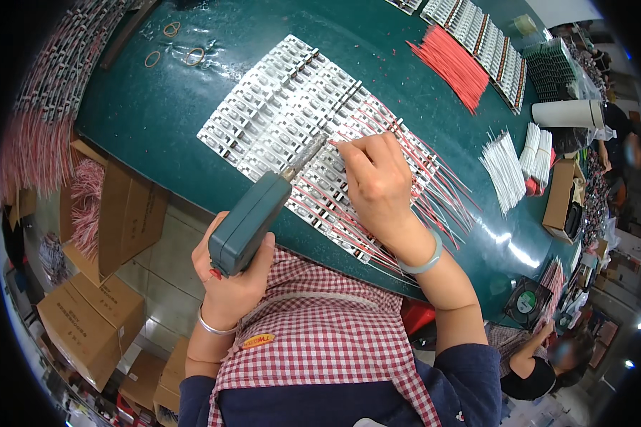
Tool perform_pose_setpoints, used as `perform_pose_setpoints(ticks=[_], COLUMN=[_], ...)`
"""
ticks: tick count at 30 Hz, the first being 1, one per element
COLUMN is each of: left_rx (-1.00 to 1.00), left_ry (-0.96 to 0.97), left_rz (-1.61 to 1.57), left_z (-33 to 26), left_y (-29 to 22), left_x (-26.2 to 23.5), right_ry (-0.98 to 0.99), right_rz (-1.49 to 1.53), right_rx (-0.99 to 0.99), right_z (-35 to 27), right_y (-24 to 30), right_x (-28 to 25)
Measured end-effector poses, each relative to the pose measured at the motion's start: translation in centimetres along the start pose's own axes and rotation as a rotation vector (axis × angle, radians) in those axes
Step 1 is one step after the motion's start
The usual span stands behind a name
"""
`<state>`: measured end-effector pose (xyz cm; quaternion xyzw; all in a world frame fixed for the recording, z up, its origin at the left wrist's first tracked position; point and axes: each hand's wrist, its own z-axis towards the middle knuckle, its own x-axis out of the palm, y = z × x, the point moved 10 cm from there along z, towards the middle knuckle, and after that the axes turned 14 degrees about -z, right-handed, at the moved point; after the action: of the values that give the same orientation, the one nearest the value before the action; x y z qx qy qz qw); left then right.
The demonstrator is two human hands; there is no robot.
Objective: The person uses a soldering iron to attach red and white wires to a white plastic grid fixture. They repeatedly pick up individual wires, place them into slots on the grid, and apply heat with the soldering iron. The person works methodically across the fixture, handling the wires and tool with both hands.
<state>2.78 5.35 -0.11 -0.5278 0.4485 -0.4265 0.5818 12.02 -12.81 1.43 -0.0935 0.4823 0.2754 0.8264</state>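
Table (135, 164): looks smooth and glossy, throws back white glare
Tool (243, 226): looks like matt plastic
Tip (309, 156): looks like dull, rough metal
Strips (263, 107): gleam silvery, like metal or metallised plastic
Wires (449, 206): look plastic-sheathed, smooth
Apron (313, 349): looks like matt woven cloth
Left bangle (215, 327): shines like polished metal
Right bangle (427, 260): looks smooth, stone-like
Cartons (129, 220): look like matt paperboard
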Motion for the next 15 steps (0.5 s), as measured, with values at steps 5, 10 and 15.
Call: perform_pose_setpoints(ticks=[5,10,15], left_rx=[-0.01,-0.021,-0.011], left_ry=[-0.011,0.011,0.014], left_rz=[-0.028,-0.005,0.013], left_z=[0.1,0.04,0.07], left_y=[-0.16,0.13,-0.01], left_x=[0.13,0.33,0.42], right_ry=[-0.008,-0.001,-0.025], right_rz=[-0.022,-0.025,-0.027], right_rx=[-0.002,-0.015,-0.064], right_z=[-0.12,-0.07,-0.17], right_y=[0.06,0.06,0.25], right_x=[0.08,0.14,0.19])
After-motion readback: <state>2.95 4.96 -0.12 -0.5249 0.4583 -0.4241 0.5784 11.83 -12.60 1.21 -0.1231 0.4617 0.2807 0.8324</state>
